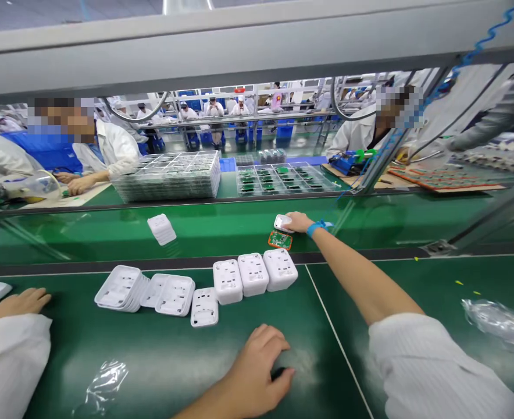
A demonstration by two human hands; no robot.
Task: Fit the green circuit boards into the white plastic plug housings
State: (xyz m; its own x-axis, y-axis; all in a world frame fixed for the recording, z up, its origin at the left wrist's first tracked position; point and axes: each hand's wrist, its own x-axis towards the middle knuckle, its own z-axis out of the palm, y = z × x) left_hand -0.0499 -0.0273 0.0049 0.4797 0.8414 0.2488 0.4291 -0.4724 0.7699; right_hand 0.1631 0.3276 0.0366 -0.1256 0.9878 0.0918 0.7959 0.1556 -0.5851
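My right hand (299,222), with a blue wrist strap (319,227), reaches out over the far green strip and grips a small white plastic casing (281,222). Just below that lies a green circuit board (280,240) with an orange edge. My left hand (259,369) is over the near green surface, thumb and curved fingers apart, nothing in it. Beyond it are three white casing stacks (253,273), a single white casing (204,307) and, further left, a fanned row of white casings (120,288) and another pair of casings (174,294).
A co-worker's hand (24,302) rests at the left edge. White pieces (161,229) are piled on the far strip. Clear trays (170,174) stand stacked behind, beside a tray of boards (283,179). Plastic bags (106,378) lie in front. A metal beam (239,49) crosses above.
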